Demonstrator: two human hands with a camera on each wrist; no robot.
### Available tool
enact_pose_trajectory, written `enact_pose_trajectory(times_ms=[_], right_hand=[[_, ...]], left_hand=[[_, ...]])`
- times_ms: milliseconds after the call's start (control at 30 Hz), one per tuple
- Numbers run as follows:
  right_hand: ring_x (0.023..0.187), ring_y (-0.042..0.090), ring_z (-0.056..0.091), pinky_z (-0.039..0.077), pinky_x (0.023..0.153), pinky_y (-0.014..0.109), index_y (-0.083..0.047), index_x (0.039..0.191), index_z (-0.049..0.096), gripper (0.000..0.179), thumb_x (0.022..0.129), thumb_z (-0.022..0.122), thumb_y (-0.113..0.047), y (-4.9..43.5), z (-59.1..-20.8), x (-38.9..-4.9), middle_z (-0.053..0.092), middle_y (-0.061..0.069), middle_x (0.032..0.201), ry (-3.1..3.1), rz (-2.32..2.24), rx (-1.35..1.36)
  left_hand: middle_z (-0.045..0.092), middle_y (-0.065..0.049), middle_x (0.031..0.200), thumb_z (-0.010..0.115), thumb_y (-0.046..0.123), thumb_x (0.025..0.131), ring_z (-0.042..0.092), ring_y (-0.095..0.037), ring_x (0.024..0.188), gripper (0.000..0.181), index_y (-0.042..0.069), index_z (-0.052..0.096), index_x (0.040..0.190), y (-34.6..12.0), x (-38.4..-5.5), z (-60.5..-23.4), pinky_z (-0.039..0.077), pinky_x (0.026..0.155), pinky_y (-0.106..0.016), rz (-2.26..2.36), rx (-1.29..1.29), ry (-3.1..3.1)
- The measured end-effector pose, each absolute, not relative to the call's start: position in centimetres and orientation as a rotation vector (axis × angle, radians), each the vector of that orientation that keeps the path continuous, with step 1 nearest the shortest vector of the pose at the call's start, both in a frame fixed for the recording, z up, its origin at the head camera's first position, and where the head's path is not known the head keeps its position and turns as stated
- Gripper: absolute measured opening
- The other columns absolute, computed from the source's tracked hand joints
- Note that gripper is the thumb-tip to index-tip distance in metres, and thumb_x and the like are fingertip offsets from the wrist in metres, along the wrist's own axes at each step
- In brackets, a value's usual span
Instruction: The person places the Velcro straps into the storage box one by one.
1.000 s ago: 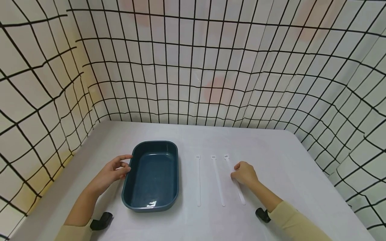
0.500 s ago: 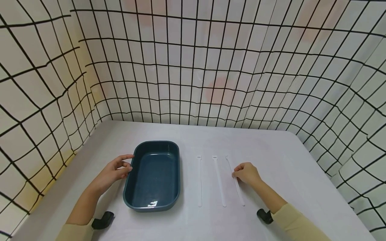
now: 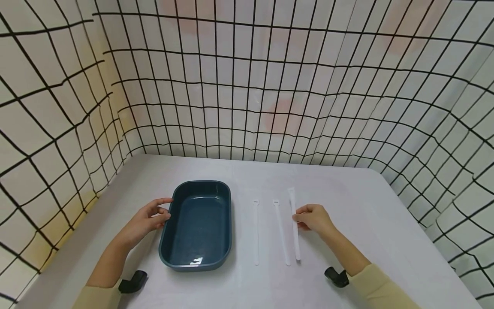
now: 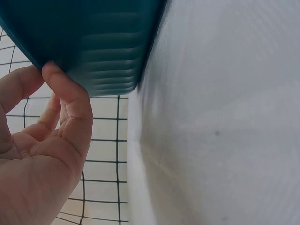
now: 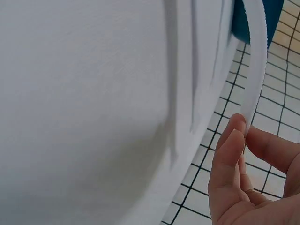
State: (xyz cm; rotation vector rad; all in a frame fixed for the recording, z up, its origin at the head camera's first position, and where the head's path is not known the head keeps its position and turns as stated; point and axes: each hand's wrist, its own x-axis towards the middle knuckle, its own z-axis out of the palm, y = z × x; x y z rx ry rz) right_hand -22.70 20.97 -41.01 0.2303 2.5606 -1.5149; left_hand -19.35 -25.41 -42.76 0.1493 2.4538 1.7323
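Note:
My right hand [image 3: 314, 219] pinches a white cable tie [image 3: 292, 199] between thumb and fingertips near its middle. In the right wrist view this cable tie [image 5: 257, 61] curves upward from the fingertips, off the table. Two more white cable ties, a left one [image 3: 257, 234] and a middle one [image 3: 281, 234], lie flat beside it, slotted heads at the far end. On the left, my left hand [image 3: 144, 221] touches the outer side of a dark blue tray [image 3: 194, 268] with loosely bent fingers. The left wrist view shows fingertips against the rim of the tray [image 4: 110, 51].
A white cloth covers the table [image 3: 347, 193]. Black wire mesh [image 3: 247, 107] with white sheeting behind it walls the back and both sides. Dark wrist devices, one on the left sleeve [image 3: 133, 282] and one on the right [image 3: 337, 277], sit close to the tabletop.
The right hand has lifted the rightmost cable tie off the table and swung it more upright, slightly left toward the middle one. The left hand stays at the tray's side.

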Motion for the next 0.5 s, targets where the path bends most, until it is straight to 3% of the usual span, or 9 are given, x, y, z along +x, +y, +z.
enact_pose_trajectory(times_ms=[500], right_hand=[[0.063, 0.015, 0.064, 0.055, 0.061, 0.026, 0.008, 0.104, 0.063, 0.024, 0.086, 0.072, -0.005, 17.1, -40.4, -23.5, 0.067, 0.010, 0.080, 2.400, -1.673, 0.195]], left_hand=[[0.053, -0.018, 0.109, 0.061, 0.022, 0.098, 0.059, -0.027, 0.094, 0.054, 0.006, 0.040, 0.145, -25.6, -19.5, -42.8, 0.050, 0.082, -0.033, 1.714, 0.142, 2.461]])
